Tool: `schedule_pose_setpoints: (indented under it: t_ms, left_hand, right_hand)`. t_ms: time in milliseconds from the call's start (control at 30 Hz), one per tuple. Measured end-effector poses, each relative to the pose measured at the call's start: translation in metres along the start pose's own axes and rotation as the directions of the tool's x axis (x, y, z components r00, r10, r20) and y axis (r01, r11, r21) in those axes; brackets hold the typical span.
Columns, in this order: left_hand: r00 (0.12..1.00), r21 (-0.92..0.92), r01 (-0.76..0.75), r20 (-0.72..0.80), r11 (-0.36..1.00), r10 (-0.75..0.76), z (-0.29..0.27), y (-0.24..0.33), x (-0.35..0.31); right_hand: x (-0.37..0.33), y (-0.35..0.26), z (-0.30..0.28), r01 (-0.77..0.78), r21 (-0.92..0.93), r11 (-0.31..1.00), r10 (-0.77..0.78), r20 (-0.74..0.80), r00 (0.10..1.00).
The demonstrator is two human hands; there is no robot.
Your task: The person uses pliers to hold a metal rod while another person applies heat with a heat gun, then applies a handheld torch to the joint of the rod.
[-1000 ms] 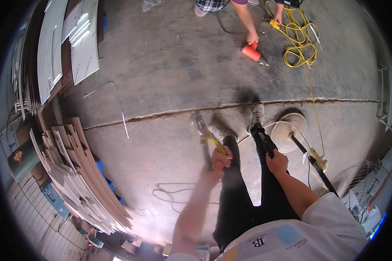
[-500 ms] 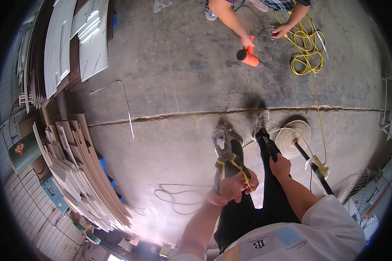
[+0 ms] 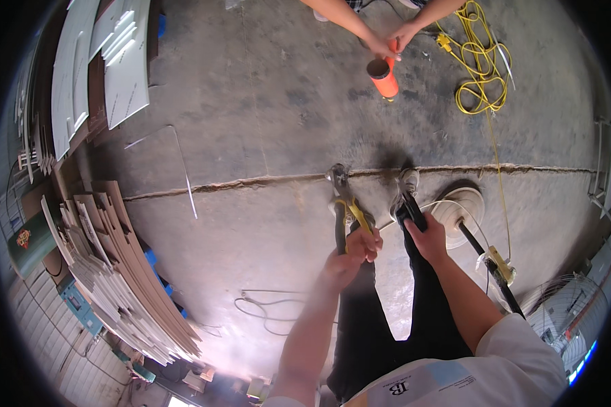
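My left hand is closed around the handles of a pair of pliers with yellow-and-black grips. Its metal jaws point away from me, over my shoe. To the right, my right hand grips a dark elongated tool above my other shoe; its exact kind is not clear. Across from me, a co-worker's hands hold an orange heat gun by its handle, low over the concrete floor.
A yellow cord lies coiled at the far right. Beside my right leg stands a round base with a black pole. Stacked boards line the left. A crack crosses the floor; a thin cable lies nearer.
Both my hands have moved slightly away from me. The pliers' handles and jaws have come closer together. The co-worker's second hand has joined the first at the heat gun, which has turned and shifted.
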State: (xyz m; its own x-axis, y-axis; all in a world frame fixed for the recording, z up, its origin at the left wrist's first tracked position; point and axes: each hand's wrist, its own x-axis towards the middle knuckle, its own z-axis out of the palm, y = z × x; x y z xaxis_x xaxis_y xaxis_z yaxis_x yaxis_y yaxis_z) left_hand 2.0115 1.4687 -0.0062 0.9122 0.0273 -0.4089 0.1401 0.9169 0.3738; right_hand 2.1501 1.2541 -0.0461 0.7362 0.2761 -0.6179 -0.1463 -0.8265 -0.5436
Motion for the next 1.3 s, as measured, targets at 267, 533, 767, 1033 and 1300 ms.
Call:
schedule_pose_setpoints:
  t_ms: [267,533,767,1033,1300]
  left_hand:
    - [0.983,0.036,0.137,-0.13,0.99,-0.132,-0.049,-0.029,0.042]
    - [0.969,0.091,0.191,-0.177,0.977,-0.172,-0.058,-0.04,0.069]
    - [0.961,0.049,0.181,-0.22,0.982,-0.166,-0.064,-0.053,0.091]
    - [0.966,0.088,0.175,-0.21,0.981,-0.154,-0.083,-0.069,0.111]
    - [0.926,0.443,0.216,-0.375,0.87,-0.039,-0.108,-0.083,0.131]
  right_hand:
    - [0.066,-0.072,0.024,0.153,0.058,0.987,-0.157,0.076,0.985]
    - [0.083,-0.051,0.032,0.157,0.02,0.987,-0.158,0.02,0.987]
    - [0.091,-0.036,0.038,0.116,0.078,0.99,-0.116,-0.007,0.993]
    - [0.111,-0.013,0.048,0.121,0.109,0.987,-0.117,-0.042,0.992]
    - [0.132,0.011,0.048,0.066,0.127,0.99,-0.057,-0.071,0.996]
